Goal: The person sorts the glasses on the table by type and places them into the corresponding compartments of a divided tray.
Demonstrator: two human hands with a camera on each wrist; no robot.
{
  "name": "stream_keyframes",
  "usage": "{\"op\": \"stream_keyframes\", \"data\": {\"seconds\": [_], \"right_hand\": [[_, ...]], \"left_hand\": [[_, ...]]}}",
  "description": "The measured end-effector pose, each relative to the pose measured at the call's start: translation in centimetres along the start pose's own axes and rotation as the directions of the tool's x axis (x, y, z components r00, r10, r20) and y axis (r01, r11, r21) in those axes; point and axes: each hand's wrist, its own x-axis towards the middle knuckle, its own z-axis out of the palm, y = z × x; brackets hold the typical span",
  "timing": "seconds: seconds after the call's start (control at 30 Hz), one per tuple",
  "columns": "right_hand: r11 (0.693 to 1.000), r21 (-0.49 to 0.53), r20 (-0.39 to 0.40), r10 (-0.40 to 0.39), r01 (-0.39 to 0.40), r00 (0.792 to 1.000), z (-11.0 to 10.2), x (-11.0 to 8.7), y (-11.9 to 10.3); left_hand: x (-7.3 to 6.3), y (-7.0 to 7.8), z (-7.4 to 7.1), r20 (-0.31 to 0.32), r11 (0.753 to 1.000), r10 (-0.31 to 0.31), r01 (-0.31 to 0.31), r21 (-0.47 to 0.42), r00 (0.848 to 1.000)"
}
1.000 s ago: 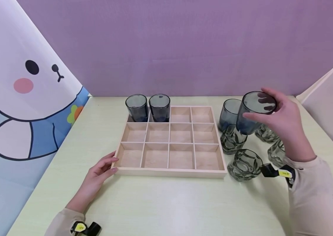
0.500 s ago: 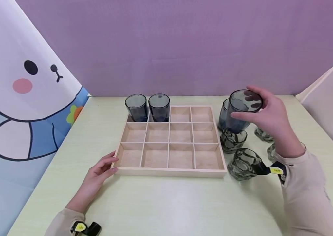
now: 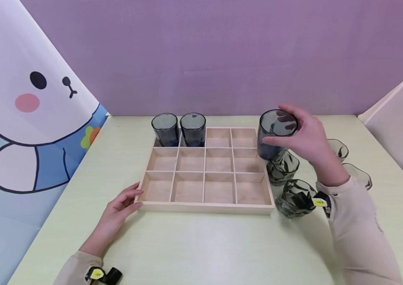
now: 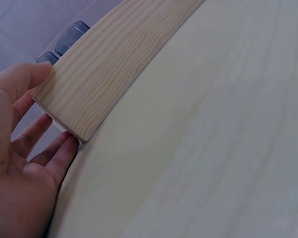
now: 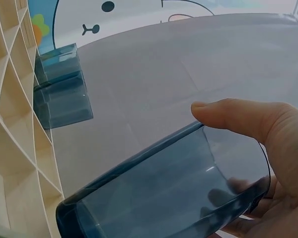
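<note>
My right hand [image 3: 310, 140] grips a tall blue-grey drinking glass [image 3: 269, 148] near its rim, thumb on one side and fingers on the other. The glass is raised beside the back right corner of a wooden compartment tray [image 3: 205, 208]. In the right wrist view the held glass [image 5: 139, 198] looks see-through and contains nothing visible. My left hand [image 3: 115, 215] holds the tray's front left corner; the left wrist view shows the thumb [image 4: 39, 74] on the corner and fingers against the side. Two similar glasses, a left one [image 3: 165, 132] and a right one [image 3: 193, 132], stand in the back-row compartments.
Several short, wavy green-grey glasses stand right of the tray, including a front one [image 3: 294, 202] and one behind it [image 3: 281, 170]. Others are partly hidden by my right arm. A purple backdrop [image 3: 222, 59] rises behind the table [image 3: 194, 245].
My right hand has carried the tall glass leftward toward the tray, and it now covers another tall glass seen earlier behind it. The left hand and tray have stayed put.
</note>
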Motion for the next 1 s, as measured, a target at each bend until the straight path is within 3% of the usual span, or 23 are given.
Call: {"op": "stream_keyframes", "data": {"seconds": [1.0], "right_hand": [[0.996, -0.021, 0.124, -0.080, 0.084, 0.989, 5.0, 3.1, -0.5]], "left_hand": [[0.2, 0.0, 0.0, -0.003, 1.000, -0.009, 0.009, 0.010, 1.000]]}}
